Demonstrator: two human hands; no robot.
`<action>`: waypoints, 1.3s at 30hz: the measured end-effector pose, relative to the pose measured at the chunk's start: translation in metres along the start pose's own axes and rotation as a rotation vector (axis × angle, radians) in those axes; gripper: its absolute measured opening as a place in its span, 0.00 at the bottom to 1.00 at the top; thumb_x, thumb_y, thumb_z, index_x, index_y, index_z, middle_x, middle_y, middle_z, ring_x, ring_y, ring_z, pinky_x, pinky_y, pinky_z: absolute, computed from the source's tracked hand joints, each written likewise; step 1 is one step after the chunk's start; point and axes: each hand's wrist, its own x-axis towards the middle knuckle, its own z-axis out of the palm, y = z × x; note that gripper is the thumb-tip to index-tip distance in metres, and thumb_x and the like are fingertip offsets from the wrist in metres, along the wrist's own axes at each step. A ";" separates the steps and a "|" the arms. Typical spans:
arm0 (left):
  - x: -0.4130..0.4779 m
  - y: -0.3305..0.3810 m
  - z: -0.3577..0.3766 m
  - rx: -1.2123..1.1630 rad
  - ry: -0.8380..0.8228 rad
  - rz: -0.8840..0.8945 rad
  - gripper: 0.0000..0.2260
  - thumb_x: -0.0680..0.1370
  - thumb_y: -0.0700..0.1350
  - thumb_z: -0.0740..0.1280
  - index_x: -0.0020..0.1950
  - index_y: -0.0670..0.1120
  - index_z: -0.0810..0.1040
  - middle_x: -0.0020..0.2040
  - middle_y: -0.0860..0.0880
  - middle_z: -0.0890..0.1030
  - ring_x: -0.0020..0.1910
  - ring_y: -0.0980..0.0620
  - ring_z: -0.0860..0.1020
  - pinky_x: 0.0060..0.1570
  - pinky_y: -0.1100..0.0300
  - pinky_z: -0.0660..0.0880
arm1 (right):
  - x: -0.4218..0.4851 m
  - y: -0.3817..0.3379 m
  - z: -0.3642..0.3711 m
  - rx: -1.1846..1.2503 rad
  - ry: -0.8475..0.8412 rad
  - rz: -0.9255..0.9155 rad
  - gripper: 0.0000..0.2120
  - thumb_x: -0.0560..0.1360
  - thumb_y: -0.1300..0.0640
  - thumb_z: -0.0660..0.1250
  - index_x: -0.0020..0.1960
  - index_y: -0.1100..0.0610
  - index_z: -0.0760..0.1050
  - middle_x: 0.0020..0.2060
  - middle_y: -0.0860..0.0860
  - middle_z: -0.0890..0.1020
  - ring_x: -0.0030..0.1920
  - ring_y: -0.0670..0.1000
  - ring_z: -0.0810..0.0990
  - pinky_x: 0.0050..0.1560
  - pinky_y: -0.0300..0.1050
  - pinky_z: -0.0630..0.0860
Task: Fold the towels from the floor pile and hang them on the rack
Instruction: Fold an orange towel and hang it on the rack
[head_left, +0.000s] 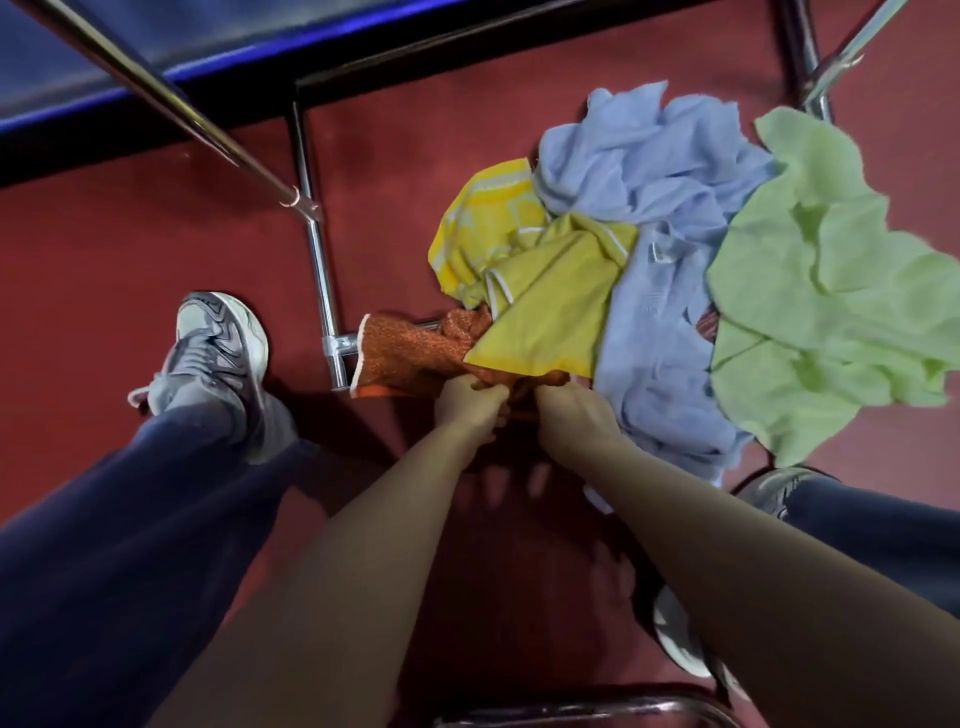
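Found the left hand (470, 400) and the right hand (574, 415) down at the red floor (130, 234), side by side with only a narrow gap between them, both arms reaching forward between the legs. Noted both hands clamped on the near edge of an orange patterned towel (410, 348), fingers curled into the bunched cloth, fingertips hidden in it. Located that towel directly ahead of the hands and to their left, spread toward the foot of the chrome rack (322, 280) and lying across its low crossbar. Recorded the rest of the pile just beyond and to the right of the hands: a plain yellow towel (550, 312) overlapping the orange one just above the knuckles, a yellow-and-white patterned towel (483, 218) behind that, a crumpled pale blue towel (649, 171) running from the far side down past the right hand, and a light green towel (831, 291) farthest right, lying over the blue. Logged a slanted chrome rail (171, 109) crossing the upper left. Logged a grey sneaker (218, 343) planted left of the rack foot, well apart from the hands.
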 end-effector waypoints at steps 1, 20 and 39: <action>-0.005 0.000 -0.003 -0.016 -0.017 -0.006 0.05 0.77 0.43 0.68 0.40 0.48 0.77 0.38 0.47 0.81 0.37 0.50 0.80 0.40 0.56 0.77 | -0.001 0.001 -0.001 0.008 -0.006 0.000 0.13 0.77 0.59 0.63 0.61 0.58 0.75 0.58 0.57 0.79 0.59 0.61 0.78 0.53 0.53 0.76; -0.216 0.096 -0.076 -0.184 -0.155 0.400 0.06 0.71 0.40 0.69 0.45 0.50 0.81 0.42 0.51 0.79 0.42 0.58 0.77 0.43 0.65 0.73 | -0.142 -0.063 -0.170 1.026 0.247 0.051 0.07 0.73 0.56 0.69 0.45 0.60 0.81 0.43 0.58 0.83 0.46 0.56 0.79 0.50 0.55 0.75; -0.433 0.128 -0.150 -0.029 0.204 1.113 0.11 0.75 0.50 0.68 0.39 0.43 0.78 0.36 0.51 0.75 0.40 0.54 0.70 0.40 0.55 0.67 | -0.385 -0.136 -0.357 0.822 0.912 -0.169 0.14 0.71 0.51 0.67 0.52 0.58 0.77 0.47 0.55 0.81 0.48 0.59 0.79 0.47 0.47 0.75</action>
